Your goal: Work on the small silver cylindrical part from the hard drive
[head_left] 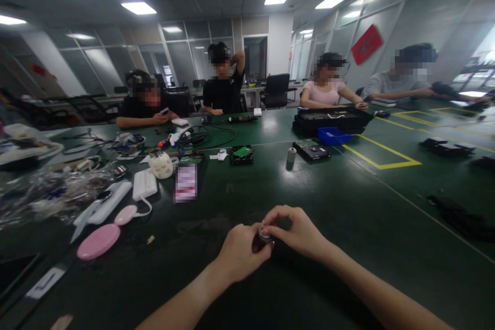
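Observation:
In front of me, low over the dark green table, my left hand (244, 248) is wrapped round a small round metal cylinder (264, 235), its grey top end facing up. My right hand (296, 229) pinches at that top end with thumb and index finger, so both hands meet on it. Fingers cover most of its side, and what kind of part it is I cannot make out. Farther off, a grey metal cylinder (291, 155) stands upright on the table, apart from both hands.
Beyond lie hard drives (312, 150), a green circuit board (243, 152), a blue tray (334, 136) and a black case (332, 120). On the left are a cream mug (160, 164), a phone (186, 183), a pink oval thing (99, 242) and plastic bags. Several people sit across the table.

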Demonstrator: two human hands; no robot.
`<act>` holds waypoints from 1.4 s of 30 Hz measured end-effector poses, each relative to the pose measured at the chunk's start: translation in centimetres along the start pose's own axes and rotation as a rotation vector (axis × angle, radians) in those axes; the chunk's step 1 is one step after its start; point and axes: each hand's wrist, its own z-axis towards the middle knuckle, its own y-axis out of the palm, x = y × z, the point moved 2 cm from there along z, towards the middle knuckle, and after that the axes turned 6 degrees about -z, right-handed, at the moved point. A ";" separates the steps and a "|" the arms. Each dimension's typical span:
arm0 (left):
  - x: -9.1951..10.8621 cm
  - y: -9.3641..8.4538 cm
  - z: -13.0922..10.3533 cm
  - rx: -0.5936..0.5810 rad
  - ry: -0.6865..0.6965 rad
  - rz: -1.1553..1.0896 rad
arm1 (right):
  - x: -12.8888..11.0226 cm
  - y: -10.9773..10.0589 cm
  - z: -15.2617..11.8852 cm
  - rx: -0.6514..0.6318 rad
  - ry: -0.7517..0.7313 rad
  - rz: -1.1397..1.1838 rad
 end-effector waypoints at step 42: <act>0.1 -3.2 0.4 0.159 0.051 -0.395 | 1.3 -0.6 0.7 -0.090 0.154 0.216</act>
